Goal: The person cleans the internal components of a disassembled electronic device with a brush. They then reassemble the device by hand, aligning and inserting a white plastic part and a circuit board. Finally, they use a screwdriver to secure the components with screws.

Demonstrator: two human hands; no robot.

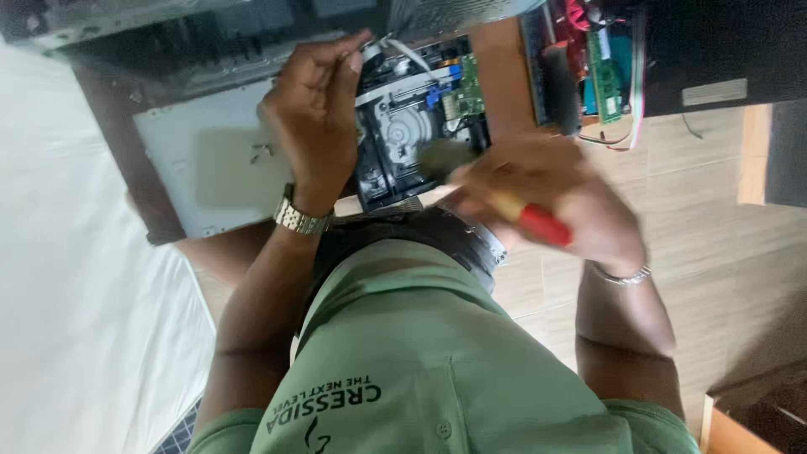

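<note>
- Screwdriver [543, 225] with red handle held in closed right hand [546, 206], motion-blurred, near right of opened drive unit [412, 126]; tip lost in blur, contact with unit impossible to tell.
- Left hand [315, 118], metal watch at wrist, laid over left side of unit; fingers drawn narrow, pinched at far edge beside white cable [412, 57]. Could not tell whether anything was actually gripped there.
- Drive unit rested with cover off, black frame and green circuit board [466, 88] exposed, partly on grey metal plate [206, 160], just near of open computer case [168, 34].
- Second green board [603, 76] and loose wires lay far right, above wooden floor [714, 210].
- Judged risks: fast-moving tip could slip off a screw head and gouge exposed board or nick white cable; pinching fingers sat close to tool's path; unit, steadied by one hand only, could shift on smooth plate; loosened small parts could drop to floor.
</note>
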